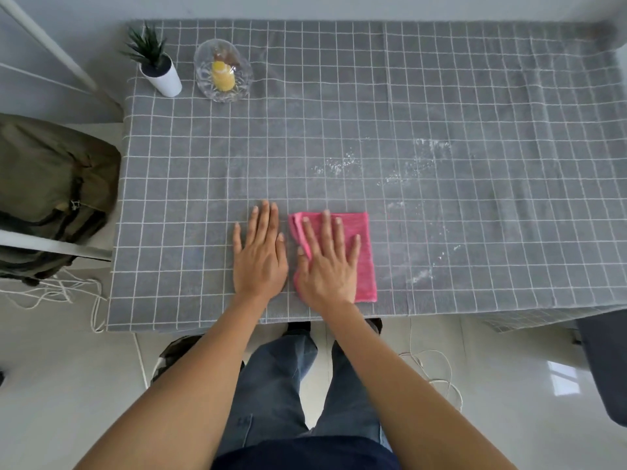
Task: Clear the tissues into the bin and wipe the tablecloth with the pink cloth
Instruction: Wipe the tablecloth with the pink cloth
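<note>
The person stands at the near edge of the table, both arms reaching out over the grey checked tablecloth. The right hand lies flat on the folded pink cloth, fingers straight and spread, pressing it down onto the tablecloth just in from the near edge, a little right of the middle. The cloth's left side is bunched into a fold under the thumb side of that hand; its right side lies smooth and shows past the fingers. The left hand rests palm down on the bare tablecloth just beside the cloth, fingers straight and holding nothing, close to the right hand without touching it.

To the right of the cloth and further in, pale whitish smears and specks mark the tablecloth, running on toward the right edge.

At the far left corner stands a small white pot with a spiky green plant in it. Just beside it, to the right, is a cut-glass bowl holding a yellow piece and something brownish behind it; what they are I cannot tell.

Off the left edge an olive-green backpack sits on a chair, and white cords trail over the pale floor.
</note>
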